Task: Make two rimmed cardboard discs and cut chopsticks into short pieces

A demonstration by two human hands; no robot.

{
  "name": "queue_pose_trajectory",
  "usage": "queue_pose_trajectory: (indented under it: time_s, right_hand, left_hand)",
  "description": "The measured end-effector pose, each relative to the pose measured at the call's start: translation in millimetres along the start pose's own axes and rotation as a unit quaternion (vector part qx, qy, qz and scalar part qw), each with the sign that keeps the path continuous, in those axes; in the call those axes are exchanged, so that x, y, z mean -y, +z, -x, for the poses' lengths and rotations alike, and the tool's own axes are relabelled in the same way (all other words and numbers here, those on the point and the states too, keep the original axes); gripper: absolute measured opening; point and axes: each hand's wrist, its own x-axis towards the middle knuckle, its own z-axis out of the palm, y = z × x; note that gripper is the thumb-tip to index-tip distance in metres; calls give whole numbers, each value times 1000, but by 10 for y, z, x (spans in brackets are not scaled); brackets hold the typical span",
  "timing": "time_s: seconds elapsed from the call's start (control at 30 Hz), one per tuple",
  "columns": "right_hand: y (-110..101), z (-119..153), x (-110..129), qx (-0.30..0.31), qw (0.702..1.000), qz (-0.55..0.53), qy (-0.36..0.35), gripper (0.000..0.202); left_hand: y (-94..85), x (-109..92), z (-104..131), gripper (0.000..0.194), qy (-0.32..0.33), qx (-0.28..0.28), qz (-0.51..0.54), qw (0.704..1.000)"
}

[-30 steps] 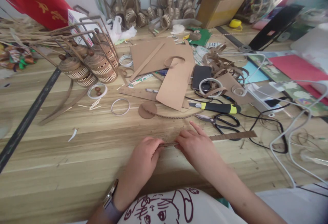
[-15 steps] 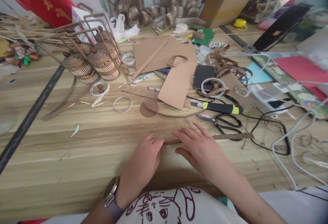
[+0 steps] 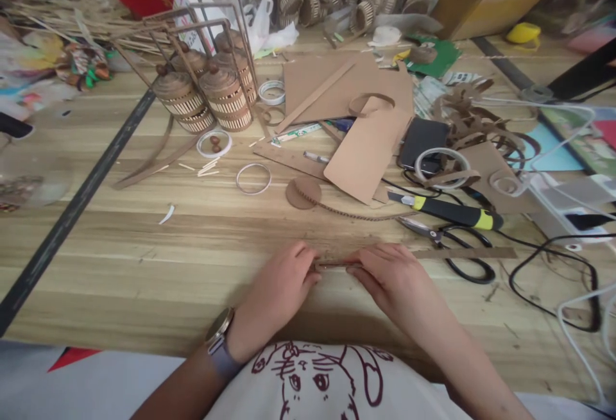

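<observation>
A narrow brown cardboard strip (image 3: 466, 253) lies along the near part of the table, its right end stretching past the scissors. My left hand (image 3: 291, 276) pinches its left end, where the strip looks folded or curled over. Further along, my right hand (image 3: 385, 272) grips the same strip between thumb and fingers. A short piece of it shows between both hands. Just beyond are a cardboard disc (image 3: 303, 193) with a corrugated strip (image 3: 356, 216) curving away from it. Black-handled scissors (image 3: 452, 240) lie open to the right of my right hand, below a yellow-and-black utility knife (image 3: 447, 209).
Small lidded baskets (image 3: 224, 96) with tall frame handles stand at the left back. Cardboard sheets (image 3: 359, 157), tape rolls (image 3: 272, 92), a white ring (image 3: 253, 178) and matchstick pieces (image 3: 208, 167) lie across the middle. Cables (image 3: 534, 311) run along the right side.
The view has shifted left, so things sit further right. My right hand's fingers, spread flat before, are now closed on the strip, and its left end is raised or folded.
</observation>
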Motion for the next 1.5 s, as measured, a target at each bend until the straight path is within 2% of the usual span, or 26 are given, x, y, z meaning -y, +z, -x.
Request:
queue_pose_trajectory:
  time_s: [0.2, 0.7, 1.0, 1.13, 1.5]
  right_hand:
    - [-34, -1, -73, 12, 998, -50, 33, 8]
    - [-11, -11, -158, 17, 996, -80, 27, 15]
    - [17, 12, -162, 17, 997, -76, 29, 11]
    - [29, 27, -155, 9, 997, -72, 33, 14]
    - [87, 55, -145, -10, 998, -59, 19, 8]
  left_hand:
    - [-3, -70, -41, 15, -6, 5, 19, 1000]
    - [39, -68, -74, 20, -13, -36, 66, 997]
    - [70, -65, -115, 24, 37, -65, 58, 996]
    - [69, -55, -121, 26, 60, -65, 40, 995]
    - [-35, -108, -119, 24, 90, -15, -94, 991]
